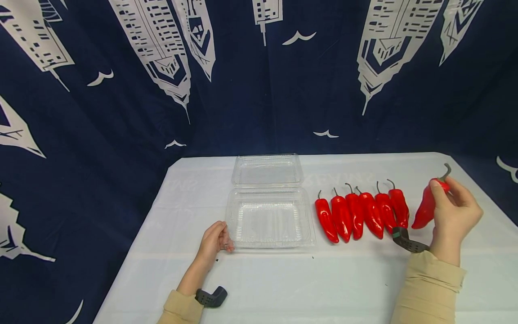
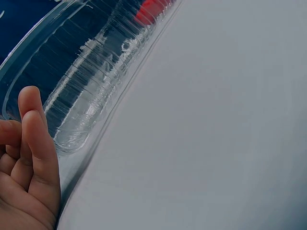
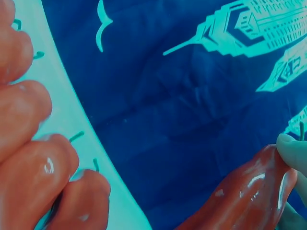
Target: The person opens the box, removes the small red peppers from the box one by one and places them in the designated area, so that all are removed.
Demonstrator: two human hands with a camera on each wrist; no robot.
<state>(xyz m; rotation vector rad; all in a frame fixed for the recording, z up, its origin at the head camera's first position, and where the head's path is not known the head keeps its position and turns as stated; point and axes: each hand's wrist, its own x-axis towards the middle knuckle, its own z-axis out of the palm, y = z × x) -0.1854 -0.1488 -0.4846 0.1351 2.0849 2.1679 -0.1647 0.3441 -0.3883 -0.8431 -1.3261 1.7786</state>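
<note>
A clear plastic clamshell container lies with its lid folded back on the white table. At its near left corner my left hand pinches the rim; in the left wrist view the left hand has its thumb and fingertips together there, partly covering the edge. Off to the right, my right hand holds a red chili pepper near its green stem, tip down. The right wrist view shows this pepper large, with only part of the right hand visible at its top.
Several red peppers lie in a row between the container and my right hand, stems toward the back. Behind the white table hangs a dark blue cloth printed with white buildings and birds. Small dark specks dot the table near the front.
</note>
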